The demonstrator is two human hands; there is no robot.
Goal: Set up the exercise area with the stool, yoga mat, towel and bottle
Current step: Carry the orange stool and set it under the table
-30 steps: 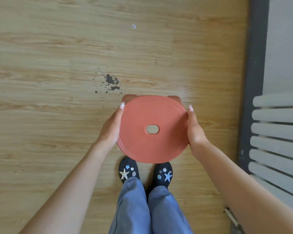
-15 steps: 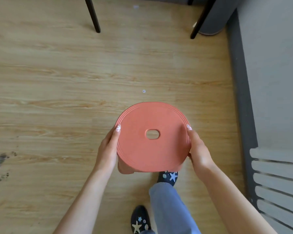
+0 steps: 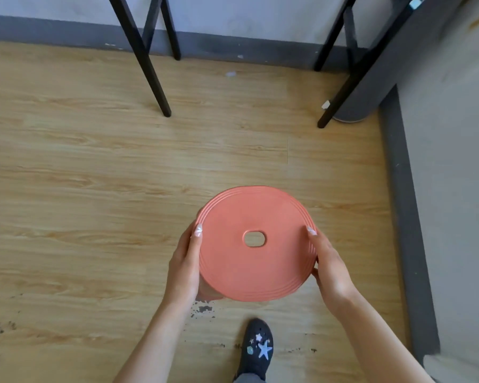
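Note:
A round salmon-red plastic stool (image 3: 253,269), seen from above with an oval hole in its seat, hangs over the wooden floor in front of me. My left hand (image 3: 184,268) grips the seat's left rim, thumb on top. My right hand (image 3: 329,268) grips the right rim the same way. One stool leg shows under the seat by my left hand. The yoga mat, towel and bottle are out of view.
Black metal furniture legs (image 3: 152,76) (image 3: 351,76) stand ahead near the grey skirting and white wall. A dark rounded object (image 3: 354,111) leans in the far right corner. The wall (image 3: 454,189) runs along the right. My shoe (image 3: 256,352) is below, beside dark floor stains (image 3: 203,309).
I have stepped forward with the stool held in both hands. The wall and black legs are now nearer, and the floor stains have slid back under me.

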